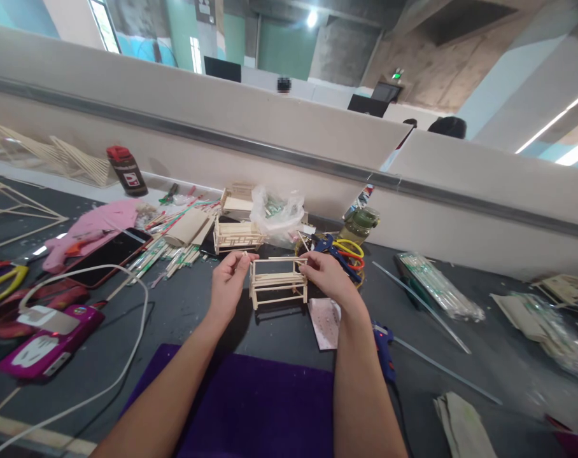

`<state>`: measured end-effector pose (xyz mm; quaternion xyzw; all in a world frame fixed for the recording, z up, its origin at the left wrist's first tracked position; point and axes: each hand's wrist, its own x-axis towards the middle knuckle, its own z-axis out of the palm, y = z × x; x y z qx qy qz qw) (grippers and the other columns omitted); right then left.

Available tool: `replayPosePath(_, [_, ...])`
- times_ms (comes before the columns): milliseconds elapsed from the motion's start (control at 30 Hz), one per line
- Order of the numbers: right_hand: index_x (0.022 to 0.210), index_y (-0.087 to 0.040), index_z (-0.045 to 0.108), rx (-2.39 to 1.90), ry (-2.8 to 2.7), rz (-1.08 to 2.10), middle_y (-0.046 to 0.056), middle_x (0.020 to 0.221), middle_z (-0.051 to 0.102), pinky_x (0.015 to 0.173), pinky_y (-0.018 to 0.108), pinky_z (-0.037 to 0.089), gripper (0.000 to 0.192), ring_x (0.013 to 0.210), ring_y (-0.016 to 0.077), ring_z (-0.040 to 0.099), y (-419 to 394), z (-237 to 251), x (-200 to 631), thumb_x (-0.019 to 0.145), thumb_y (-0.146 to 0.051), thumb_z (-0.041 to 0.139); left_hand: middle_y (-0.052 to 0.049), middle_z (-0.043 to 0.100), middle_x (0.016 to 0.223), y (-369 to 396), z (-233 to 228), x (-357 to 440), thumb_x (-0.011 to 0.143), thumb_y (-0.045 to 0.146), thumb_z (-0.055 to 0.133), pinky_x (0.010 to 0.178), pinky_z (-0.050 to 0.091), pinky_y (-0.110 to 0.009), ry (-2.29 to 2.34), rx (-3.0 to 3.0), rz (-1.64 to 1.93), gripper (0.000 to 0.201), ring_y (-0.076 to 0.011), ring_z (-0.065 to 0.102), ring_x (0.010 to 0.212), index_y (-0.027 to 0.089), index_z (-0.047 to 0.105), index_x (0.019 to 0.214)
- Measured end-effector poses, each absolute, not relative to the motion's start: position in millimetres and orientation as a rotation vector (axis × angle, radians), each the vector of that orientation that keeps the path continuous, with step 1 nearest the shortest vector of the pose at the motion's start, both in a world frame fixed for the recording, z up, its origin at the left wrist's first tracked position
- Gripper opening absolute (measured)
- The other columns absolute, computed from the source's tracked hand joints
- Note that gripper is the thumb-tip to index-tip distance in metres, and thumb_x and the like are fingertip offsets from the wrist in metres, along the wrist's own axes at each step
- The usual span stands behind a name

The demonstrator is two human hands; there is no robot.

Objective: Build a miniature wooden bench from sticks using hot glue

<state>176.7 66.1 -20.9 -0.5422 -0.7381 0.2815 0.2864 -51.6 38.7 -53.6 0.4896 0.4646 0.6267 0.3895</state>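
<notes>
A small frame of pale wooden sticks [279,278], shaped like a little bench or rack, stands upright on the dark table between my hands. My left hand [226,285] is closed in a pinch beside its upper left corner; a tiny pale bit shows at the fingertips, too small to name. With bent fingers, my right hand [328,275] grips the frame's upper right corner, and its fingertips partly hide that corner. Just behind stands another stick model [236,235] with a railing. A pinkish printed paper [324,323] lies under my right wrist.
Loose sticks [181,254], a plastic bag [278,213] and a green bottle [360,224] line the back. Pliers [330,245] and a blue glue gun [384,350] are rightward, with wrapped stick bundles [439,286]. Leftward lie a phone [110,254], a white cable [143,331] and scissors [7,283].
</notes>
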Motion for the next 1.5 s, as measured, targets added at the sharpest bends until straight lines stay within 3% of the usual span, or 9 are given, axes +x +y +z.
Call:
replayPosePath(233, [0.103, -0.018, 0.066, -1.421, -1.959, 0.818, -0.003, 0.07, 0.057, 0.062, 0.024, 0.036, 0.027, 0.066, 0.0135, 0.052, 66.3, -21.4, 178.6, 0.079, -0.03, 0.061, 0.0, 0.061, 0.061, 37.8, -52.3, -50.2, 0.083, 0.049, 0.063, 0.051, 0.039, -0.024, 1.195, 1.208, 1.592, 0.028, -0.0166, 0.057, 0.061, 0.021, 0.069, 0.083])
replayPosePath(500, [0.099, -0.018, 0.066, -1.458, -1.969, 0.764, -0.004, 0.068, 0.055, 0.061, 0.023, 0.034, 0.022, 0.064, 0.0127, 0.05, 65.9, -20.0, 175.7, 0.079, -0.026, 0.061, -0.005, 0.071, 0.078, 39.2, -54.3, -49.4, 0.083, 0.048, 0.062, 0.051, 0.039, -0.024, 1.22, 1.176, 1.604, 0.029, -0.0154, 0.056, 0.061, 0.02, 0.068, 0.089])
replayPosePath(733, [0.098, -0.017, 0.066, -1.437, -1.957, 0.766, -0.005, 0.067, 0.052, 0.059, 0.023, 0.033, 0.023, 0.063, 0.0124, 0.048, 67.4, -22.1, 175.4, 0.079, -0.028, 0.06, -0.005, 0.071, 0.077, 39.2, -53.8, -48.2, 0.083, 0.048, 0.061, 0.05, 0.038, -0.024, 1.227, 1.185, 1.617, 0.03, -0.0145, 0.054, 0.058, 0.02, 0.068, 0.09])
replayPosePath(900, [0.096, -0.017, 0.065, -1.414, -1.946, 0.787, -0.005, 0.066, 0.051, 0.059, 0.023, 0.033, 0.021, 0.062, 0.0119, 0.048, 67.9, -21.7, 175.7, 0.079, -0.027, 0.06, -0.001, 0.067, 0.07, 39.6, -54.5, -47.2, 0.082, 0.049, 0.062, 0.041, 0.025, -0.023, 1.21, 1.089, 1.625, 0.031, -0.0079, 0.035, 0.042, 0.019, 0.067, 0.09])
replayPosePath(1067, [0.1, -0.017, 0.065, -1.42, -1.964, 0.771, -0.004, 0.069, 0.057, 0.061, 0.023, 0.035, 0.024, 0.064, 0.0125, 0.051, 66.4, -20.1, 177.6, 0.082, -0.031, 0.059, 0.005, 0.053, 0.054, 37.8, -52.1, -47.3, 0.082, 0.051, 0.063, 0.038, 0.013, -0.022, 1.15, 1.005, 1.626, 0.032, -0.0058, 0.02, 0.037, 0.019, 0.065, 0.085])
replayPosePath(1267, [0.105, -0.018, 0.065, -1.476, -1.939, 0.736, 0.0, 0.075, 0.064, 0.065, 0.026, 0.039, 0.026, 0.07, 0.0152, 0.056, 60.8, -12.9, 178.0, 0.084, -0.03, 0.058, 0.001, 0.058, 0.057, 36.9, -51.3, -47.4, 0.082, 0.052, 0.062, 0.042, 0.027, -0.023, 1.172, 1.155, 1.604, 0.032, -0.0112, 0.04, 0.044, 0.022, 0.066, 0.088])
replayPosePath(1400, [0.106, -0.02, 0.065, -1.559, -1.799, 0.478, 0.003, 0.086, 0.068, 0.071, 0.029, 0.042, 0.024, 0.075, 0.0177, 0.059, 52.6, 1.8, 167.3, 0.084, -0.025, 0.058, -0.002, 0.065, 0.065, 37.7, -51.8, -46.4, 0.08, 0.051, 0.065, 0.049, 0.036, -0.024, 1.18, 1.218, 1.557, 0.031, -0.0158, 0.055, 0.058, 0.021, 0.069, 0.087])
replayPosePath(1500, [0.099, -0.021, 0.068, -1.378, -1.794, 0.378, 0.004, 0.095, 0.07, 0.078, 0.03, 0.044, 0.016, 0.083, 0.0187, 0.061, 45.8, 11.1, 146.6, 0.087, -0.025, 0.058, -0.005, 0.069, 0.073, 36.9, -50.9, -44.9, 0.08, 0.049, 0.065, 0.051, 0.039, -0.024, 1.165, 1.249, 1.547, 0.029, -0.0168, 0.057, 0.062, 0.02, 0.071, 0.084])
